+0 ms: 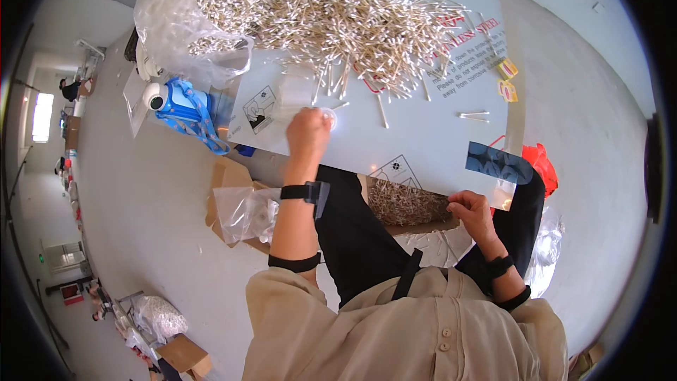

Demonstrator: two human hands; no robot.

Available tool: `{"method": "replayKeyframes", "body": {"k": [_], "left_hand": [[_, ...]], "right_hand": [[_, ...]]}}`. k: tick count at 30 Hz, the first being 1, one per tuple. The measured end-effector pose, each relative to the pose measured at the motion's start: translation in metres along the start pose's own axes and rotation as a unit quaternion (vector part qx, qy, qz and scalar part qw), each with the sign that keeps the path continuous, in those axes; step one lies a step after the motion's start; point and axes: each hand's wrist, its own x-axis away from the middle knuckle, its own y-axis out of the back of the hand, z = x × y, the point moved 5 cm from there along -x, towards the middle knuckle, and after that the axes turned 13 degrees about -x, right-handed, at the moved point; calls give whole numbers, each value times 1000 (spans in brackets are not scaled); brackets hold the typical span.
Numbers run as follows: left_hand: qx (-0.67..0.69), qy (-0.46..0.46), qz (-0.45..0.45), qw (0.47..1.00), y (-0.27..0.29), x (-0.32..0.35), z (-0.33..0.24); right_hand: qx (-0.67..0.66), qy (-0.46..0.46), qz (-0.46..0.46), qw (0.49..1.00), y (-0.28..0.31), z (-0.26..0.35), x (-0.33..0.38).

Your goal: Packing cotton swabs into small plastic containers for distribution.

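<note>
On the table, my left hand (pixel 309 134) is closed in a fist against the round rim of a clear plastic container (pixel 331 120); much of the container is hidden or see-through. Beyond it spreads a big heap of cotton swabs (pixel 317 10), partly inside a clear plastic bag (pixel 166 10). Some loose swabs (pixel 383 111) lie at the heap's near side. Low at the table's near edge, my right hand (pixel 474 213) has its thumb and fingers pinched together. Anything between them is too small to make out. Beside those fingertips is a cardboard box (pixel 423 228) filled with swabs (pixel 402 203).
A blue bottle (pixel 185 104) with a strap stands at the table's left. Two small yellow packets (pixel 508 79) lie at its right edge. An open carton (pixel 224 176) with clear bags is at the lower left. A red bag (pixel 541 169) hangs beside my right knee.
</note>
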Motion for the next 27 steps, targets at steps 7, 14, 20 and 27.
{"method": "replayKeyframes", "body": {"k": [7, 14, 20, 27], "left_hand": [[-10, -44, -3, 999, -10, -5, 1], [156, 68, -57, 984, 22, -9, 48], [125, -77, -120, 982, 11, -27, 59], [89, -83, -133, 984, -13, -31, 71]], "right_hand": [[-5, -30, -27, 999, -6, 5, -4], [-9, -40, -19, 999, -1, 3, -3], [-12, -48, -34, 998, -2, 1, -5], [-23, -36, -39, 998, 0, -5, -5]]}}
